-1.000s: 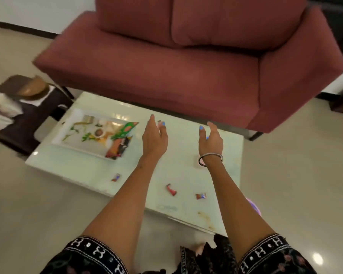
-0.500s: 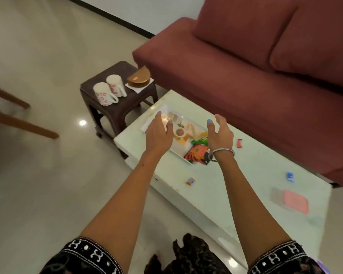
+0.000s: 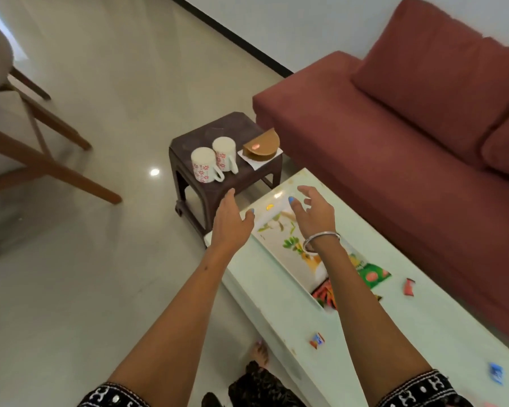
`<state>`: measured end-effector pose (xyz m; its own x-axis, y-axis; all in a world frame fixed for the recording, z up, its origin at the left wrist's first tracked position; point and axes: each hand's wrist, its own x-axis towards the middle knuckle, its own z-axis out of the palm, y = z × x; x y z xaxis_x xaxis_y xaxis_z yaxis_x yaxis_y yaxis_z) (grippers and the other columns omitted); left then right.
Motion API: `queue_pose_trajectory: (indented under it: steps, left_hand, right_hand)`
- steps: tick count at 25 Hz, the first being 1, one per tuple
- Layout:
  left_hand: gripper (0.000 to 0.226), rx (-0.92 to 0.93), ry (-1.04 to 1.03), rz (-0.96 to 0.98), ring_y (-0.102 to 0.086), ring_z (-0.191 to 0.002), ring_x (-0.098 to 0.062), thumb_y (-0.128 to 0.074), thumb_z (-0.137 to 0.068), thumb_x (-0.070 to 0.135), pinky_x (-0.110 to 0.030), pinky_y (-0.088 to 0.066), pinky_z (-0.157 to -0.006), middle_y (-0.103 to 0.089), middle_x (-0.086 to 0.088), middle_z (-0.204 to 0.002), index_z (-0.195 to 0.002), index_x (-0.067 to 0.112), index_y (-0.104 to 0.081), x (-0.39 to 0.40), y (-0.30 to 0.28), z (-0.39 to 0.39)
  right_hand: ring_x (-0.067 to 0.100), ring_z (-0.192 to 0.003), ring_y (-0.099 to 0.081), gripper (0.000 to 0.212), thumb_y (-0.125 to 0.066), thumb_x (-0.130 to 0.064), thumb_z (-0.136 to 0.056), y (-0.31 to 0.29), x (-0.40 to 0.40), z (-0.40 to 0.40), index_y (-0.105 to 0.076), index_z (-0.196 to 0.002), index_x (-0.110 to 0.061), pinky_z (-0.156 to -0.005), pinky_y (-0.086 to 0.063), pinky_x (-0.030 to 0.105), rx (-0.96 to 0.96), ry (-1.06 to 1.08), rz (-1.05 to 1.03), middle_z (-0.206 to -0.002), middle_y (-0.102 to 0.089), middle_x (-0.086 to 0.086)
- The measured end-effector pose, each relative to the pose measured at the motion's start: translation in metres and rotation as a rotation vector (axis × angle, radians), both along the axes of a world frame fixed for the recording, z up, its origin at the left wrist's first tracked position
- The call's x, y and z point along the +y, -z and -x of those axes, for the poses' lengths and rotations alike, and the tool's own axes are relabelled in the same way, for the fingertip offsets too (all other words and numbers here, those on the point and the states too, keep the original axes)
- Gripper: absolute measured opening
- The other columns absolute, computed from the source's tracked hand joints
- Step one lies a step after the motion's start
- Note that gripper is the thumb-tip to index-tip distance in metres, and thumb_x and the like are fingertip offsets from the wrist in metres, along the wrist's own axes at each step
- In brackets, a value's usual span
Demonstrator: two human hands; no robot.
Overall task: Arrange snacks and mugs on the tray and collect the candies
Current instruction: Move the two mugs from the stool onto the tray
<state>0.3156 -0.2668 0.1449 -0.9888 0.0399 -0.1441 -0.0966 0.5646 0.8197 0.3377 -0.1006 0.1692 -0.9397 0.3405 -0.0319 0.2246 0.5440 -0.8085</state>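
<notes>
Partly hidden: tray (image 3: 279,248), snack packets (image 3: 375,274) under right forearm (image 3: 353,289)

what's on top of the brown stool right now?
Two white mugs with red flower print, side by side, and a brown half-round box on a white napkin, all on the brown stool. The box is shut; its contents cannot be seen.

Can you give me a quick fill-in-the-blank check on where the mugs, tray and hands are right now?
1. The two mugs stand on the dark ____.
2. The tray lies on the pale ____.
3. Both the left hand and right hand hold ____.
4. The bangle circles the ____ wrist.

Missing: stool; table; nothing; right
</notes>
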Motion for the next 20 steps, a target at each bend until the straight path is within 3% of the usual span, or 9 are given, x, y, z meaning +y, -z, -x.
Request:
queue_pose_trajectory:
  steps: [5,8,11,16,20]
  left_hand:
    - [0.057,0.011,-0.082,0.016,-0.047,-0.125,-0.028,-0.058,-0.086,0.021,-0.043,-0.042,-0.103,-0.048,-0.014,-0.136,-0.136,0.007,-0.034,-0.02,0.003,0.059]
    - [0.059,-0.014,-0.12,0.046,-0.047,-0.125,-0.028,-0.06,-0.085,0.022,-0.039,-0.042,-0.099,-0.048,-0.012,-0.136,-0.137,0.01,-0.033,-0.033,0.011,0.092]
    - [0.063,-0.037,-0.131,0.13,-0.045,-0.126,-0.03,-0.064,-0.082,0.023,-0.038,-0.042,-0.099,-0.047,-0.012,-0.138,-0.136,0.009,-0.035,-0.045,0.025,0.136]
    - [0.062,-0.072,-0.078,0.184,-0.047,-0.12,-0.033,-0.069,-0.076,0.014,-0.04,-0.043,-0.097,-0.05,-0.017,-0.131,-0.131,0.004,-0.041,-0.069,0.051,0.217]
    - [0.073,-0.088,0.048,0.363,-0.044,-0.124,-0.027,-0.078,-0.068,0.019,-0.039,-0.043,-0.097,-0.049,-0.01,-0.134,-0.13,0.01,-0.041,-0.084,0.073,0.273]
  right_hand:
    - [0.026,-0.113,-0.056,0.037,-0.063,-0.022,-0.085,-0.002,-0.028,0.077,-0.057,-0.119,-0.012,-0.096,-0.047,0.042,-0.031,-0.158,-0.073,-0.123,-0.062,0.008]
    - [0.027,-0.114,-0.055,0.04,-0.064,-0.021,-0.084,0.003,-0.044,0.118,-0.056,-0.121,-0.012,-0.097,-0.045,0.037,-0.075,-0.236,-0.103,-0.123,-0.061,0.009]
    - [0.027,-0.117,-0.054,0.044,-0.065,-0.022,-0.084,0.014,-0.059,0.166,-0.053,-0.125,-0.014,-0.101,-0.044,0.04,-0.136,-0.269,-0.142,-0.128,-0.059,0.008]
    - [0.027,-0.117,-0.052,0.049,-0.065,-0.019,-0.082,0.048,-0.079,0.252,-0.049,-0.129,-0.014,-0.097,-0.045,0.038,-0.227,-0.374,-0.28,-0.13,-0.056,0.008]
    - [0.028,-0.125,-0.045,0.059,-0.069,-0.02,-0.078,0.079,-0.096,0.318,-0.046,-0.132,-0.023,-0.102,-0.042,0.041,-0.335,-0.467,-0.424,-0.14,-0.046,0.008]
